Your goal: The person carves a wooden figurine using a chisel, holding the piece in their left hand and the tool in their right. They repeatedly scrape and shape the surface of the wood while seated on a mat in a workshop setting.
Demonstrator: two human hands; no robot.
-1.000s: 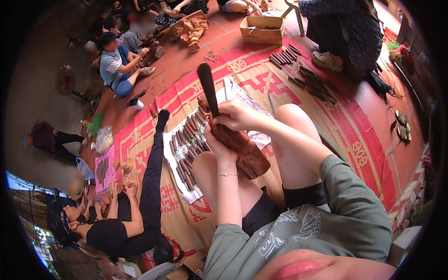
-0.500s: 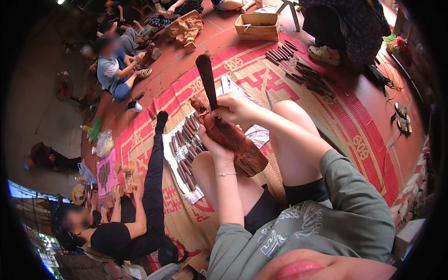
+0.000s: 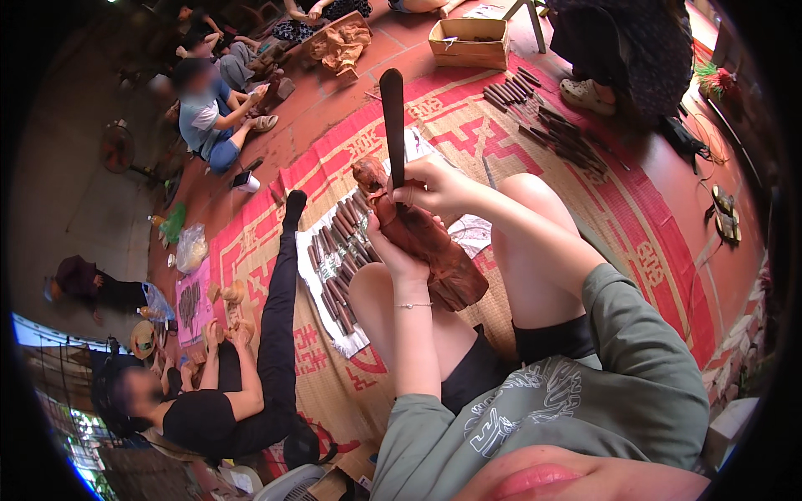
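A reddish-brown carved wooden figure (image 3: 434,246) lies slantwise above my lap, its narrow head end pointing away from me. My left hand (image 3: 403,255) is wrapped round the figure's side from below. In my right hand (image 3: 430,188) is a long, dark carving tool (image 3: 393,117), gripped near its lower end and standing nearly upright. The tool's lower tip meets the figure near its neck, though my fingers hide the exact contact. Beyond my left knee, several brown-handled tools (image 3: 338,284) lie in rows on a white cloth (image 3: 352,344).
A red and straw-coloured patterned mat (image 3: 635,217) spreads beneath me. More tools (image 3: 564,138) lie at the far right, near a wooden box (image 3: 470,54) and a crouching person's shoe (image 3: 587,94). On the left, a seated person in black (image 3: 200,426) stretches a leg (image 3: 280,309) along the mat.
The carving tool stands slightly more upright, its top end shifted right. Both hands and the figure sit a little further right in the picture, as the whole view has shifted slightly.
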